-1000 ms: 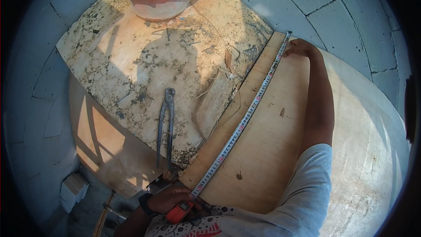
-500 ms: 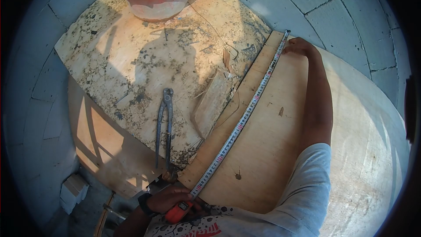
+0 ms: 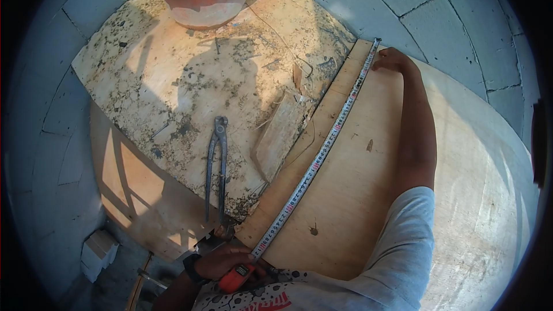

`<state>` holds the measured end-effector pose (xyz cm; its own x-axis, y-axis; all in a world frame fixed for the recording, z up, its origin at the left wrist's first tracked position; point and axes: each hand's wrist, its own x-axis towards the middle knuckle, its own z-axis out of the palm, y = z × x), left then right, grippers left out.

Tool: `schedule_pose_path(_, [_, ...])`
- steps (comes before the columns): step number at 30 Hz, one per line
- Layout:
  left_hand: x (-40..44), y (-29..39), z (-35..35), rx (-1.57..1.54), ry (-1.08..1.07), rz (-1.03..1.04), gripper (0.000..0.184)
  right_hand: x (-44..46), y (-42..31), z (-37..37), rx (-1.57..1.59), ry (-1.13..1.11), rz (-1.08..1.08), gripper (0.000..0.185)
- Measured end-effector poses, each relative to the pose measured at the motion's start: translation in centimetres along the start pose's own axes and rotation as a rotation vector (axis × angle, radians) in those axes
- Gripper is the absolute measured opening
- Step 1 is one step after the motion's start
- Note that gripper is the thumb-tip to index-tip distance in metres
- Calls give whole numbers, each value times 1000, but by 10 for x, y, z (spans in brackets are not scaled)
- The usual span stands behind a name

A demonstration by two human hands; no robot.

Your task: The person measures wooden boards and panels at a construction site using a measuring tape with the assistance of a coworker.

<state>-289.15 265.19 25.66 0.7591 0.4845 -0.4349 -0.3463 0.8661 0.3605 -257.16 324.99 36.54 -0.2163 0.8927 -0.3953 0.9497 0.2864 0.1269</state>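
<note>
My left hand (image 3: 224,263) is wrapped round the red case of a tape measure (image 3: 235,279) close to my body. From it the marked blade (image 3: 315,165) runs out diagonally across a plywood sheet (image 3: 345,207) to the sheet's far edge, by the block wall. My right hand (image 3: 393,60) is at that far end, its fingers curled and pressed together just right of the blade. Whether they pinch anything is too small to tell. Pincers (image 3: 218,155) lie with handles towards me on a dirty board (image 3: 144,80) to the left, apart from both hands.
A bucket (image 3: 210,8) with a yellow-green rim stands at the back of the dirty board. A wood offcut (image 3: 277,135), nails and loose wire lie on that board. Grey block walls (image 3: 461,29) curve round the workplace. A pale block (image 3: 99,253) sits low at the left.
Almost nothing differs. The view has shifted very slightly, while both hands and the stretched tape keep their places.
</note>
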Motion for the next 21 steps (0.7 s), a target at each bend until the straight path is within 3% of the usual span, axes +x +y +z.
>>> schedule_pose_path(21, [2, -2, -4, -12, -24, 15, 38, -2, -1, 5, 38, 59, 20, 39])
